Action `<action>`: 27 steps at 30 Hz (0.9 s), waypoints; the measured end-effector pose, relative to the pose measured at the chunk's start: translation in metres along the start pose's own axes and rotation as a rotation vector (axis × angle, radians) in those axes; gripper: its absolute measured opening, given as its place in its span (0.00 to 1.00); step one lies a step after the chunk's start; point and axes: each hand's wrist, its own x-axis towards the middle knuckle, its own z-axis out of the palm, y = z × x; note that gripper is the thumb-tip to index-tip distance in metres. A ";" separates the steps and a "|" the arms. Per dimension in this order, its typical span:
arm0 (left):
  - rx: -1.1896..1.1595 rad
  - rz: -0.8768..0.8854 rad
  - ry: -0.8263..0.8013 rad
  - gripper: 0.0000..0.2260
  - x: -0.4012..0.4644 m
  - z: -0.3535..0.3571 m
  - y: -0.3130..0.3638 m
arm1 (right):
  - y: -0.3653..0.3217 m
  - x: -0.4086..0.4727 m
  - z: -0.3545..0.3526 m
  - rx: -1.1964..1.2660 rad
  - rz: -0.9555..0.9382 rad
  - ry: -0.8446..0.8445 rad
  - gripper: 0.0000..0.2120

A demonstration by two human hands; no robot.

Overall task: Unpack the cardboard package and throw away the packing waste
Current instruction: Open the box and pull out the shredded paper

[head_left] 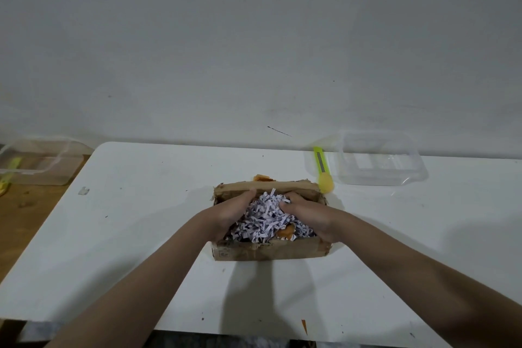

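On the table (pixel 141 234), both hands (pixel 268 213) clutch shredded paper (pixel 265 217) inside the crosswise-lying box (pixel 271 251).

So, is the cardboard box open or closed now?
Open. The cardboard box has no cover on top, shredded paper shows inside, and the left hand and right hand reach into it.

A worn, rough brown cardboard box (pixel 271 251) brims with crinkled white shredded paper (pixel 264 219) on a smooth matt white table (pixel 141 220); nearby, a clear glossy plastic container (pixel 381 158) and a yellow-green plastic cutter (pixel 322 168).
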 end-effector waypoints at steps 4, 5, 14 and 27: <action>0.099 -0.053 -0.079 0.47 -0.015 -0.002 0.013 | 0.000 0.001 0.001 -0.025 -0.031 0.024 0.27; 0.127 -0.088 -0.109 0.52 -0.013 -0.003 0.012 | 0.000 0.001 0.001 -0.025 -0.034 0.017 0.27; 0.366 -0.250 -0.227 0.43 -0.013 0.001 0.021 | -0.002 -0.003 0.001 -0.061 -0.018 -0.005 0.29; 0.019 0.088 -0.118 0.38 -0.021 -0.008 0.001 | 0.005 0.001 0.003 -0.004 -0.043 0.029 0.26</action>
